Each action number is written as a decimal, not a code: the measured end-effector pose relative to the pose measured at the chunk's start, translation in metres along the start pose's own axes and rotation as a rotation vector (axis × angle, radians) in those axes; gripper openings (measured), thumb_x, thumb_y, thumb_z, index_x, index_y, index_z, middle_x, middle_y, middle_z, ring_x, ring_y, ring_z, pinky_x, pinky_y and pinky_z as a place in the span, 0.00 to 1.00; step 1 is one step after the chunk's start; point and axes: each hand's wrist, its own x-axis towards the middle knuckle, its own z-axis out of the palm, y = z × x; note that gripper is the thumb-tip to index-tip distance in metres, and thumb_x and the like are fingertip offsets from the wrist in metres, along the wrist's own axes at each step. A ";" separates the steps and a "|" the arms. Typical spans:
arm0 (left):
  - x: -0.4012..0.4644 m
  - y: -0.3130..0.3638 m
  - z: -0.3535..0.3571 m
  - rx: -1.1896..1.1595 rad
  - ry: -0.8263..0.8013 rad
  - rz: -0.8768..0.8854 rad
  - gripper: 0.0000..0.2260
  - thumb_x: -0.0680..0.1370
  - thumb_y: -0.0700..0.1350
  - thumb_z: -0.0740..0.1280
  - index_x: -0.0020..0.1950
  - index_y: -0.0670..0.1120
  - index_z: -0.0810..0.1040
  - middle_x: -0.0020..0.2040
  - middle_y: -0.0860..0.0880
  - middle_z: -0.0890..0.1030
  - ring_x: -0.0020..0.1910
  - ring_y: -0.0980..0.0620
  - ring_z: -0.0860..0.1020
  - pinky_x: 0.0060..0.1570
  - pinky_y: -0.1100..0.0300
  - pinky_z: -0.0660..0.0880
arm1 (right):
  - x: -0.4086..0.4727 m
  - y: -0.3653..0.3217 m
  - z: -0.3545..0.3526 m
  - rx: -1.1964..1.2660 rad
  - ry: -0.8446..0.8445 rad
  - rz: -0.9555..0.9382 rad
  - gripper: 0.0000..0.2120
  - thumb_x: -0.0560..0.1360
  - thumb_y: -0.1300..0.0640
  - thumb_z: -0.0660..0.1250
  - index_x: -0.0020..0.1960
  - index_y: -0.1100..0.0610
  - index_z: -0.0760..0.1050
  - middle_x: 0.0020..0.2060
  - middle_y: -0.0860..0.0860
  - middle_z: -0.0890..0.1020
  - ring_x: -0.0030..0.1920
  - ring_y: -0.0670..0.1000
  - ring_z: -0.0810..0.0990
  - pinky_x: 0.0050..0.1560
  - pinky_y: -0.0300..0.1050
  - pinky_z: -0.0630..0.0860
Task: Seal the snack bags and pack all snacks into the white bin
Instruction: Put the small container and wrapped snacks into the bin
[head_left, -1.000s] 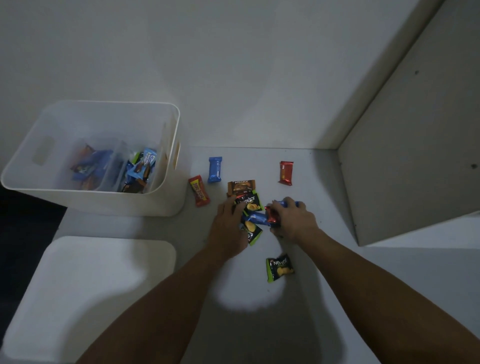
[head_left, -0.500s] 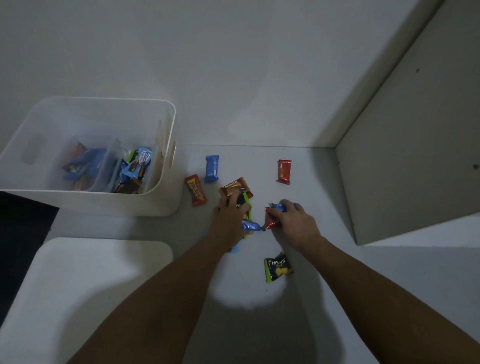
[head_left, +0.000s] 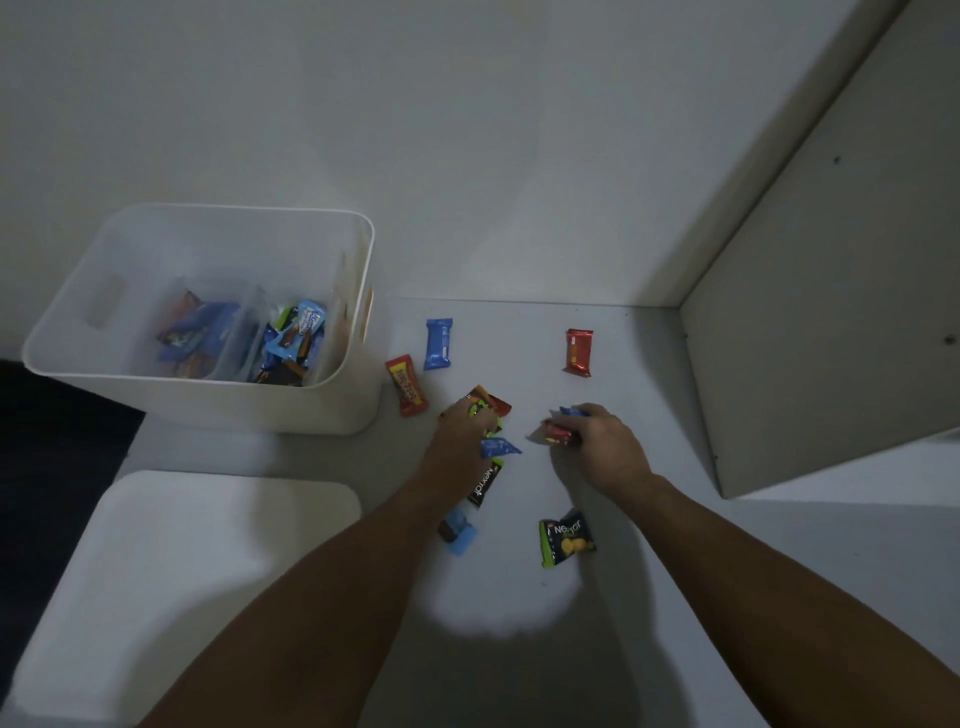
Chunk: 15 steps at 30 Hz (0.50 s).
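Note:
The white bin (head_left: 332, 410) stands at the left with several snacks inside. My left hand (head_left: 457, 447) grips a bunch of snack packets: an orange-brown one (head_left: 493, 402), a blue one (head_left: 501, 447) and a black-and-green one (head_left: 485, 483). A light blue packet (head_left: 460, 535) lies beside my left forearm. My right hand (head_left: 602, 447) holds a red packet (head_left: 556, 432) and a blue one (head_left: 574, 411). Loose on the surface lie a blue bar (head_left: 438, 344), a red-yellow packet (head_left: 407, 385), a red bar (head_left: 578, 352) and a green-black packet (head_left: 566, 538).
A white lid (head_left: 182, 571) lies at the lower left, in front of the bin. A grey panel (head_left: 831, 322) rises at the right. A wall closes off the back of the grey surface (head_left: 519, 597).
My left hand has lifted its bunch of packets a little off the surface, and a light blue packet now shows beside the forearm. My hands have drawn apart.

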 end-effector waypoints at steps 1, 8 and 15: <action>0.000 0.002 -0.004 -0.005 0.016 0.024 0.15 0.70 0.49 0.62 0.40 0.38 0.79 0.40 0.41 0.78 0.41 0.45 0.73 0.38 0.54 0.76 | 0.002 -0.003 -0.005 0.022 -0.002 0.007 0.17 0.79 0.57 0.64 0.67 0.49 0.77 0.64 0.56 0.76 0.61 0.59 0.76 0.60 0.48 0.73; 0.011 0.019 -0.061 -0.069 -0.071 -0.019 0.11 0.68 0.39 0.75 0.46 0.41 0.77 0.44 0.43 0.76 0.38 0.47 0.74 0.35 0.55 0.73 | 0.011 -0.039 -0.058 0.131 0.050 0.006 0.12 0.77 0.59 0.67 0.59 0.51 0.82 0.52 0.56 0.84 0.42 0.53 0.83 0.46 0.48 0.81; 0.028 0.036 -0.141 -0.051 -0.030 -0.052 0.14 0.64 0.34 0.72 0.47 0.45 0.78 0.48 0.43 0.77 0.46 0.46 0.77 0.41 0.57 0.72 | 0.016 -0.099 -0.118 0.249 0.045 -0.012 0.10 0.77 0.60 0.67 0.57 0.54 0.81 0.42 0.57 0.85 0.21 0.47 0.80 0.24 0.42 0.79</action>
